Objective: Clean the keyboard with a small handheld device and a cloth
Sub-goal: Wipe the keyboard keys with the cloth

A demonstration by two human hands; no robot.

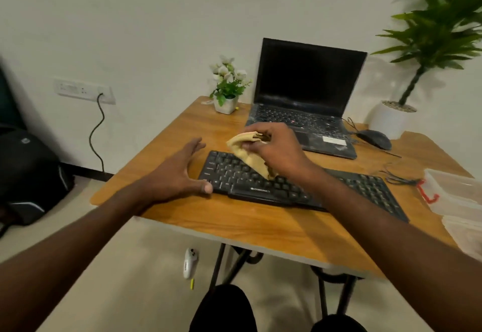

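Observation:
A black keyboard (292, 188) lies across the wooden table (234, 227). My right hand (276, 146) grips a bunched tan cloth (247, 153) just above the keyboard's left half, and the cloth's lower end hangs down to the keys. My left hand (177, 172) hovers at the keyboard's left end with fingers spread and straight, thumb tip near the keyboard's front left corner. A small white handheld device (190, 262) lies on the floor under the table's front edge.
An open black laptop (305, 102) sits behind the keyboard, with a black mouse (375, 139) to its right. A small potted flower (228, 89) stands at the table's back. Clear plastic containers (459, 201) are at the right edge. A black bag (28, 175) rests on the floor at left.

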